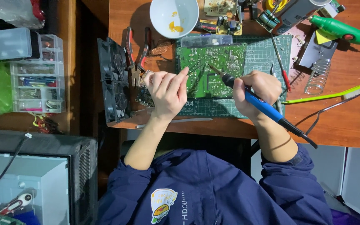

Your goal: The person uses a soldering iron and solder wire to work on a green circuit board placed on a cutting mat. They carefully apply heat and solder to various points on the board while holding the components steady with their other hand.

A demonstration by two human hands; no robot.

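Navy jacket (213,191) cut off; right hand (257,89) grips soldering iron (255,100).

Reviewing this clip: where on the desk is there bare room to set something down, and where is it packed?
Bare wood shows on the desk below the yellow-green toothbrush, right of the right hand, crossed only by a thin cable. A narrower strip lies between the white bowl and the red pliers. The far edge above the green circuit board is crowded with parts and tools.
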